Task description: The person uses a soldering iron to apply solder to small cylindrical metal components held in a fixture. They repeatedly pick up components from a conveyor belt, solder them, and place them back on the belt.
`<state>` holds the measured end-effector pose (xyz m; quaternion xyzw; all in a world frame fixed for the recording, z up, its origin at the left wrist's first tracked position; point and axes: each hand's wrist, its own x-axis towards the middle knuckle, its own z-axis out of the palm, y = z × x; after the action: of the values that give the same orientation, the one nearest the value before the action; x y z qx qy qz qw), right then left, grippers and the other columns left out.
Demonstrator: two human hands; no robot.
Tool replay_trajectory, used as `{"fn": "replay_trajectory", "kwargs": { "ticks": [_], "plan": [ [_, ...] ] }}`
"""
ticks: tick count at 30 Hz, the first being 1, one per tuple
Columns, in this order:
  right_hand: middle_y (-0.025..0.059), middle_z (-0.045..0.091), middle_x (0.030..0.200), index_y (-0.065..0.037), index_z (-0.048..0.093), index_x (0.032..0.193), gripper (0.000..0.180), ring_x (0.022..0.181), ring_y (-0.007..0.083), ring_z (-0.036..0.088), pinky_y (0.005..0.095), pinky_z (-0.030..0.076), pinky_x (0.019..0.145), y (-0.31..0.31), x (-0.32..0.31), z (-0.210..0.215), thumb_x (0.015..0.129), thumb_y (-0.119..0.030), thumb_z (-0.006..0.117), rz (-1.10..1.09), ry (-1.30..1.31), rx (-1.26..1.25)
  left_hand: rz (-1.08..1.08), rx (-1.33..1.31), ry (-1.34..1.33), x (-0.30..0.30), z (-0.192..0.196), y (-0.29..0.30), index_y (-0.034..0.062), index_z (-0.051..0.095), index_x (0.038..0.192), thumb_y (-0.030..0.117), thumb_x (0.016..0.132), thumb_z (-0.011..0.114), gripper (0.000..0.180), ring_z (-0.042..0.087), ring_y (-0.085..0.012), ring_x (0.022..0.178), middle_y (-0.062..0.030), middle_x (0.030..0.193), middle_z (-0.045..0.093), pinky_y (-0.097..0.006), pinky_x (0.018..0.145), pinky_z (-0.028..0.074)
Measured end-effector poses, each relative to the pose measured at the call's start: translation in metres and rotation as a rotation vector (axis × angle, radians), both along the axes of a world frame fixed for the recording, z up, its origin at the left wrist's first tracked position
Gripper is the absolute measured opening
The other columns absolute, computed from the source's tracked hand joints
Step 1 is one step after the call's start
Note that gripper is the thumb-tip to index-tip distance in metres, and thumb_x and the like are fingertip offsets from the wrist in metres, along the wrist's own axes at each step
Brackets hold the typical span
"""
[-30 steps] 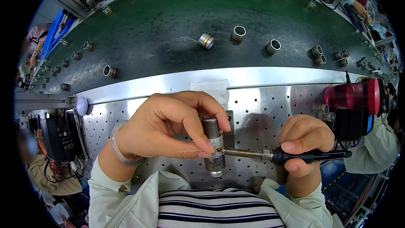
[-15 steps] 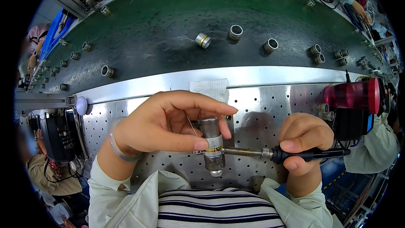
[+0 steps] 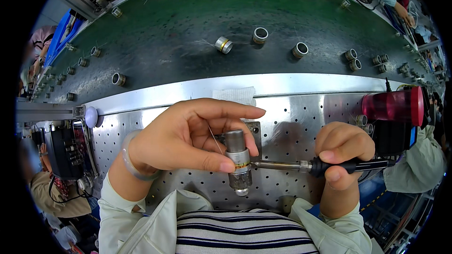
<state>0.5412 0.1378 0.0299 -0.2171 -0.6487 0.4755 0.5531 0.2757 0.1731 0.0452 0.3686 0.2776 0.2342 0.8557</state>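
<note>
My left hand [image 3: 188, 136] grips a small metal cylinder [image 3: 238, 160] with a brass band, held upright over the perforated steel bench [image 3: 292, 113]. A thin wire [image 3: 214, 136] rises from the cylinder between my fingers. My right hand [image 3: 341, 155] holds a black-handled soldering iron [image 3: 320, 165] level, its metal tip touching the cylinder's right side at the brass band.
A green conveyor belt [image 3: 188, 42] carries several metal rings, such as one ring [image 3: 260, 35], beyond the bench. A red cylindrical device [image 3: 393, 106] stands at right, a black unit [image 3: 66, 146] at left. Other people sit at both edges.
My left hand has turned and shifted the cylinder slightly, fingers stretching out more. The iron tip stays on the cylinder's side. Rings on the belt have drifted left.
</note>
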Motion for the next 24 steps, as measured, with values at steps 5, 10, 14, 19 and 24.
{"fn": "replay_trajectory", "kwargs": {
  "ticks": [5, 10, 14, 19, 24],
  "plan": [
    [0.0117, 0.057, 0.059, 0.005, 0.061, 0.080, 0.018, 0.045, 0.0189, 0.052, 0.0264, 0.041, 0.044, 0.000, -0.003, -0.001, 0.067, 0.000, 0.071, 0.002, 0.075, -0.030, -0.006, 0.065, -0.077, -0.001, -0.009, 0.002, -0.0104, 0.038, 0.132, -0.005, 0.067, 0.075, 0.075, 0.063, -0.0192, 0.086, -0.0240, 0.100, 0.061, -0.021, 0.071, 0.053],
    [0.0119, 0.059, 0.062, 0.006, 0.062, 0.082, 0.019, 0.046, 0.0188, 0.052, 0.0261, 0.041, 0.044, -0.004, -0.004, -0.002, 0.068, -0.001, 0.072, -0.002, 0.132, -0.096, 0.001, -0.051, -0.104, -0.007, -0.013, 0.006, -0.0099, 0.037, 0.133, -0.004, 0.067, 0.075, 0.077, 0.065, -0.0204, 0.083, -0.0244, 0.099, 0.062, -0.021, 0.071, 0.054],
    [0.0127, 0.060, 0.064, 0.006, 0.063, 0.086, 0.022, 0.048, 0.0192, 0.053, 0.0267, 0.042, 0.047, -0.003, -0.004, -0.002, 0.068, 0.000, 0.074, 0.009, 0.111, -0.093, -0.009, -0.031, -0.044, -0.005, -0.014, 0.005, -0.0090, 0.038, 0.133, -0.007, 0.066, 0.074, 0.076, 0.066, -0.0195, 0.081, -0.0227, 0.096, 0.063, -0.020, 0.067, 0.055],
    [0.0128, 0.061, 0.065, 0.007, 0.063, 0.087, 0.025, 0.050, 0.0195, 0.054, 0.0269, 0.042, 0.048, -0.002, -0.004, -0.002, 0.066, 0.000, 0.074, 0.017, 0.050, -0.076, 0.015, -0.017, 0.023, -0.004, -0.015, 0.002, -0.0086, 0.039, 0.133, -0.008, 0.066, 0.074, 0.075, 0.065, -0.0176, 0.081, -0.0211, 0.096, 0.063, -0.019, 0.065, 0.055],
    [0.0127, 0.061, 0.064, 0.006, 0.064, 0.084, 0.023, 0.050, 0.0197, 0.055, 0.0267, 0.043, 0.048, -0.005, -0.001, -0.001, 0.064, 0.000, 0.074, -0.031, 0.034, -0.106, 0.022, -0.060, 0.012, -0.001, -0.010, 0.003, -0.0086, 0.039, 0.133, -0.008, 0.066, 0.073, 0.075, 0.065, -0.0160, 0.080, -0.0213, 0.097, 0.063, -0.017, 0.064, 0.054]
  ]
}}
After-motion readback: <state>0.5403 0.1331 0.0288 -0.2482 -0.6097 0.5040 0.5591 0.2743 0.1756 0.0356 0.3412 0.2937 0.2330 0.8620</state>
